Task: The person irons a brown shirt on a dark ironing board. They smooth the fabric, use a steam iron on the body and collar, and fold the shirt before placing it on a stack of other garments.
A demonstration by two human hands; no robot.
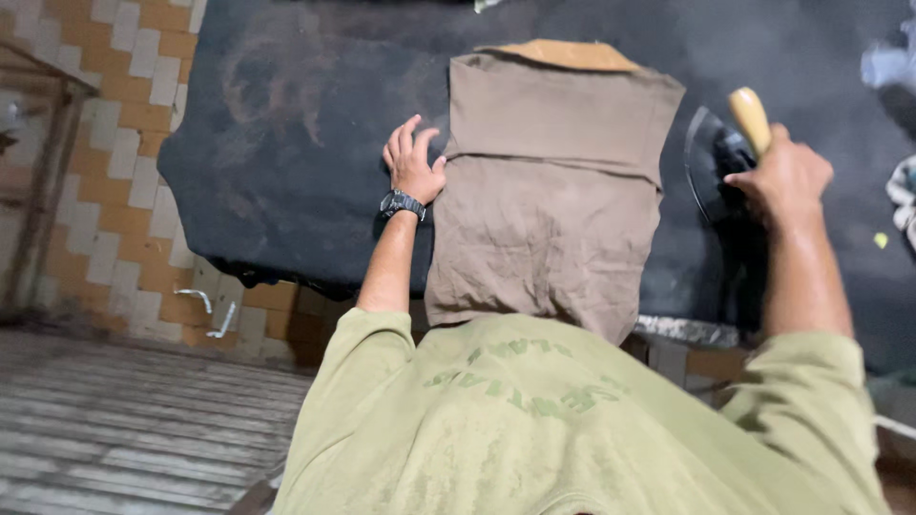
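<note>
A folded brown garment [549, 191] lies flat on a dark padded table [286, 143], its lower edge hanging over the near side. My left hand [412, 160], with a black wristwatch, rests open on the table, its fingers touching the garment's left edge. My right hand [787, 172] grips the pale wooden handle [750, 116] of a dark flat iron [716, 157], which stands on the table just right of the garment.
Orange and cream tiles [114, 114] cover the wall at left, with a wooden plank floor [124, 420] below. Pale cloth [897, 191] lies at the table's right edge. My olive shirt [572, 429] fills the lower frame.
</note>
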